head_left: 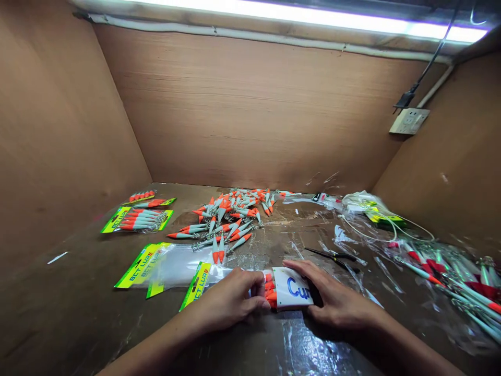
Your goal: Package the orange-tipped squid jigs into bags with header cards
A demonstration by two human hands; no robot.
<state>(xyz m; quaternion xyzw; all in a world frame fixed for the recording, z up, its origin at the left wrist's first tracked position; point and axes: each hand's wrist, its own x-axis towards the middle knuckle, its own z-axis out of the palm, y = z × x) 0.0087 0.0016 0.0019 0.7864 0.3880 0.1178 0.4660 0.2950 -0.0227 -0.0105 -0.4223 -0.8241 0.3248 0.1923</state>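
The white sleeve [293, 287] with blue handwriting is held low over the middle of the table [90, 303], toward the near edge, with orange-tipped lures [270, 293] poking from its left end. The right hand [332, 300] grasps its other end, fingers across the upper side and thumb along the lower, a grip that probably steadies it from both sides. The fingers of the left hand [230, 297] are bent round the orange tips, seemingly to hold them in line; the exact contact is partly hidden.

A labelled bag [195, 286] lies just beside the left hand, and two flat bags [144, 266] overlap farther toward the left edge, fanned so that each label shows, which should make them easy to pick up singly. Filled packs [143, 219] sit near the back left corner, apart from the loose pile of lures [235, 209] by the middle of the back edge, likely so the two do not mix. Pliers [336, 256] rest beyond the right hand, apparently set aside within reach. Other lures [442, 271], some with red parts, crowd the right edge, well apart from the orange-tipped ones.
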